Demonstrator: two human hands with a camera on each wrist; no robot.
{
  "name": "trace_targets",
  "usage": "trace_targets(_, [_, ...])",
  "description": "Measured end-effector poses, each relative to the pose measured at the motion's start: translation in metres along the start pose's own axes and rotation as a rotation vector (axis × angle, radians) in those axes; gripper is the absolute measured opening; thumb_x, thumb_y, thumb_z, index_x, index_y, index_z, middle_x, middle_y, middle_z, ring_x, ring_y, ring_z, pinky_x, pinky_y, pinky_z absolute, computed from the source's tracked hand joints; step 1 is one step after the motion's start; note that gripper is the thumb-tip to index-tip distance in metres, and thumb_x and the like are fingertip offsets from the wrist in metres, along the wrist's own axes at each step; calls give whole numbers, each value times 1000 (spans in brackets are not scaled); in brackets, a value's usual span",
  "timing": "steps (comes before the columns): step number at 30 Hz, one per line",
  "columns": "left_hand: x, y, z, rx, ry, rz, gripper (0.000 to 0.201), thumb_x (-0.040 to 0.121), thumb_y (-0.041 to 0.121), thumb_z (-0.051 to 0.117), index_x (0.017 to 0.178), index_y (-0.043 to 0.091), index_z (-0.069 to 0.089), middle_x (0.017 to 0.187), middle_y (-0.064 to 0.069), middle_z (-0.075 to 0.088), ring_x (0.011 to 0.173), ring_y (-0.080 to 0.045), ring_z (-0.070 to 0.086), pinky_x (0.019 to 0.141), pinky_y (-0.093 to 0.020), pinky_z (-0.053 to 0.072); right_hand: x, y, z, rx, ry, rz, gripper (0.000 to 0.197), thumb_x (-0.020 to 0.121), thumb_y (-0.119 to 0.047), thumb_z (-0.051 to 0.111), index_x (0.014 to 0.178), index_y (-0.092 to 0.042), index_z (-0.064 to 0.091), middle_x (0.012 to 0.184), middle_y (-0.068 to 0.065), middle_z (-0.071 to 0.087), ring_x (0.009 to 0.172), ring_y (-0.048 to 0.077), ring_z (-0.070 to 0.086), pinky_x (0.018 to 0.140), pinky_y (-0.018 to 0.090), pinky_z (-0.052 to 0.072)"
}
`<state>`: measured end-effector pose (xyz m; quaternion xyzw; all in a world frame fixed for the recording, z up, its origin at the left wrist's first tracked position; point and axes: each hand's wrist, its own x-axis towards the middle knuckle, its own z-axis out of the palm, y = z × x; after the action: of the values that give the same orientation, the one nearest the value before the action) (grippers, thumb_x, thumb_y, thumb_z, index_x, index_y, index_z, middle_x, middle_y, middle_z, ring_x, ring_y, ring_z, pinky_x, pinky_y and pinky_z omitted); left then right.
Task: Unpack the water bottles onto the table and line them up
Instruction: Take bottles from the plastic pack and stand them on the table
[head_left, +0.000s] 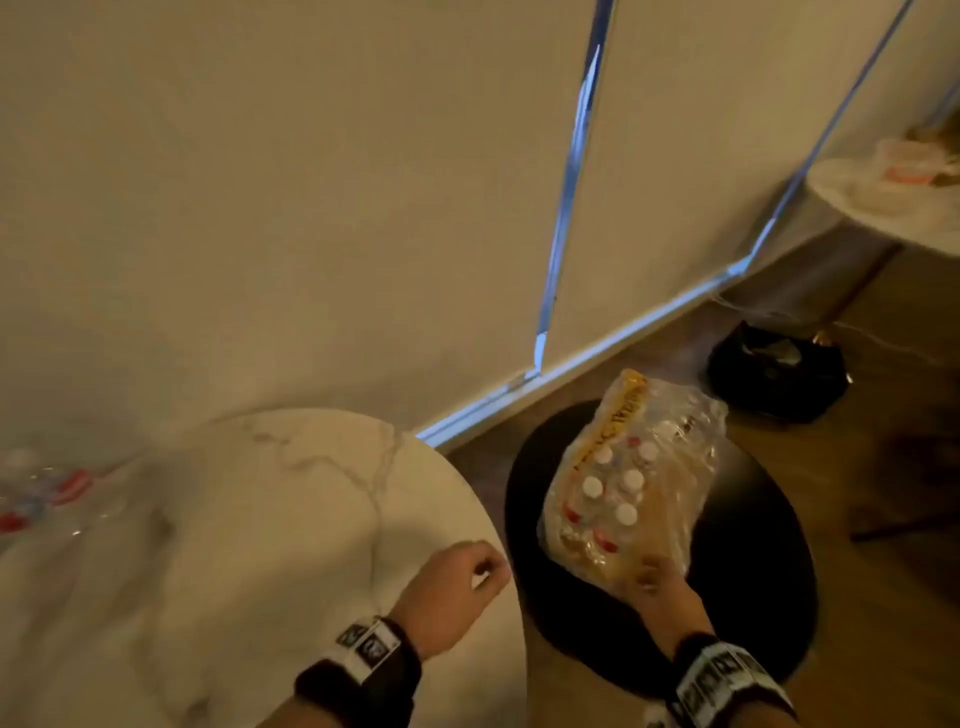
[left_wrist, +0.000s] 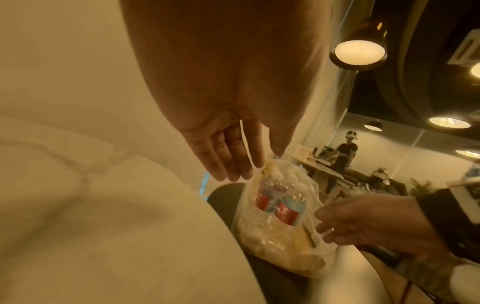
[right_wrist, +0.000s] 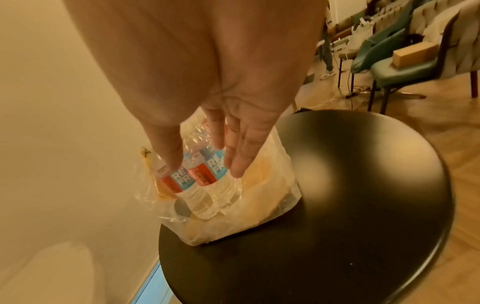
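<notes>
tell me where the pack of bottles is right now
The pack sits on the black stool, right of the marble table in the head view, with the right hand at its near end.

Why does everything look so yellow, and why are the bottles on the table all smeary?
Head view: warm, dim light tints the white table; its bottles are smeared by motion. Left wrist view: ceiling lamps glare. Right wrist view: the black stool shows a soft shine.

The 2 water bottles (right_wrist: 200, 174) nearest the front of the plastic pack (right_wrist: 262, 197) carry blue-and-red labels reading "RE" over "FR" in white. The pack's yellow print is too blurred to read.
</notes>
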<state>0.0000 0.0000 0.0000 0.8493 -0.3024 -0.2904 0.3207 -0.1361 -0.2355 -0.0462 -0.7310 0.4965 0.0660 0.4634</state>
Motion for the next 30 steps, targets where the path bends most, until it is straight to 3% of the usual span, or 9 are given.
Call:
trace_targets(2, [45,10,28,-17,-5,20,32,99,38,57,126,24,65,125,4,67,113,-10,63,98,-25,51,21,0,9,181,-22,-37,45,93,-28,63,133,-22,45,131,-1,52,120,27,53,97,31,41])
trace_targets(4, [85,20,53,-83,-33,5,40,100,36,58,137,22,56,134,1,61,121,-16,60,101,-26,48,42,1,22,234,-22,-88,40,87,-32,71,120,-32,49,117,-14,55,111,15,55,93,31,43])
trace_targets(6, [118,20,80,-141,-45,-10,49,98,38,60,143,25,48,140,-1,55,127,-20,56,106,-32,47,73,16,34,226,54,-82,64,64,-61,80,117,-39,52,116,-16,60,108,11,58,95,38,49])
trace_targets(8, [146,10,106,-127,-23,-24,62,94,42,63,149,28,38,151,-1,44,136,-21,49,113,-38,44,100,29,44,159,90,-70,85,47,-83,70,118,-39,54,117,-10,64,108,17,62,95,47,53])
trace_targets(12, [183,-2,138,-75,38,-37,86,87,37,72,155,29,19,164,1,22,146,-23,37,119,-45,40,114,24,48,52,81,-12,82,58,-62,79,127,-26,52,119,-4,63,108,22,60,92,38,49])
trace_targets(16, [199,-10,146,-30,129,-42,92,77,42,80,150,35,25,155,0,39,139,-27,45,108,-52,49,124,30,45,51,54,-19,81,57,-65,74,126,-27,54,113,-2,68,103,22,65,90,42,53])
trace_targets(23, [155,6,113,-148,56,4,68,80,39,78,135,30,39,128,0,65,115,-22,65,95,-44,57,77,11,15,77,-20,-171,58,72,-48,78,124,-29,59,113,-10,68,104,11,63,93,34,50])
trace_targets(27, [88,11,70,-309,177,51,69,80,36,80,138,30,42,135,8,58,120,-7,59,101,-28,52,19,-17,12,-35,-20,-351,50,75,-42,78,120,-31,59,110,-13,69,101,8,64,88,29,51])
trace_targets(30, [29,-13,38,-338,288,15,78,78,32,83,144,33,42,138,9,51,121,-4,54,104,-27,51,-31,-42,39,-139,-103,-439,45,73,-44,80,112,-32,60,104,-12,70,95,8,65,82,29,53])
